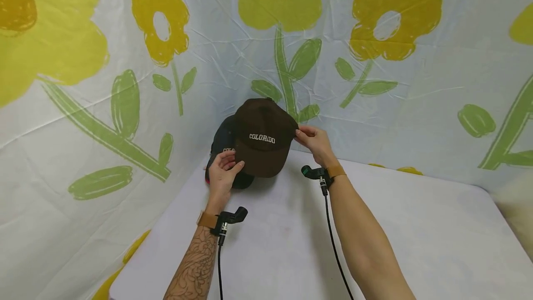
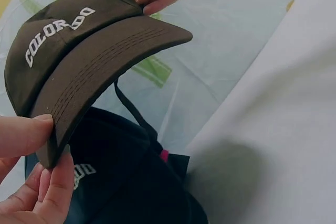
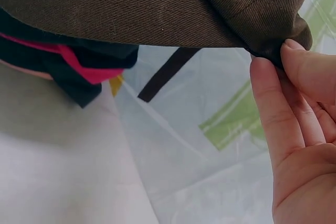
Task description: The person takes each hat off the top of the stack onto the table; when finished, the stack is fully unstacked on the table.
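A brown baseball cap with white COLORADO lettering is held up between both hands. My left hand pinches the edge of its brim, thumb on top and fingers beneath. At the cap's other side, my right hand pinches the lower edge of the crown, close to the brim's end. Behind and below it sits a dark navy cap, partly hidden, with similar white lettering. Pink trim shows along the dark fabric in the right wrist view, and a dark strap hangs beneath the brown cap.
The caps are at the back left corner of a white-covered table. A flower-printed cloth rises behind and to the left. Black cables run from the wrist cameras toward the front edge.
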Available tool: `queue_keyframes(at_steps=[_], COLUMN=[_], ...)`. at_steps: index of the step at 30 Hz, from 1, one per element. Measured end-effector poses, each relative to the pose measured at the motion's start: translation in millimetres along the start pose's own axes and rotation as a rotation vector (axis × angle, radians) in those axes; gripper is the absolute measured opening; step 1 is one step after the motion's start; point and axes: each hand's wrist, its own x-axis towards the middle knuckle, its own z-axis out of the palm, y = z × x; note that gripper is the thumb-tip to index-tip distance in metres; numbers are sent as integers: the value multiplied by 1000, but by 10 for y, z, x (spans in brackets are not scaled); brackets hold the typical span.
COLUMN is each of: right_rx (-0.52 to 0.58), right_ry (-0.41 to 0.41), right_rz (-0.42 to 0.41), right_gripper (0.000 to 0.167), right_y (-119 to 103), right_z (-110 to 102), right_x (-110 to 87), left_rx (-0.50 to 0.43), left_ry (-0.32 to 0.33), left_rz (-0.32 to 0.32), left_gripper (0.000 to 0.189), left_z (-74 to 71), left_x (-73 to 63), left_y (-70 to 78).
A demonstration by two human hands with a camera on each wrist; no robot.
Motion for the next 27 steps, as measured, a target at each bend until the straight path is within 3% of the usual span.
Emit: queue_keyframes(at_steps=[12, 27], right_rx=[-12, -70], right_ry=[47, 64], right_rz=[19, -11], right_gripper=[38, 38], right_y=[37, 36], right_z=[-207, -545], right_x=[-110, -229], left_rx=[12, 15], left_ry=[-44, -97], left_rz=[-7, -30], left_gripper=[38, 42], left_z=[113, 372], left_x=[-14, -66], left_y=[-85, -160])
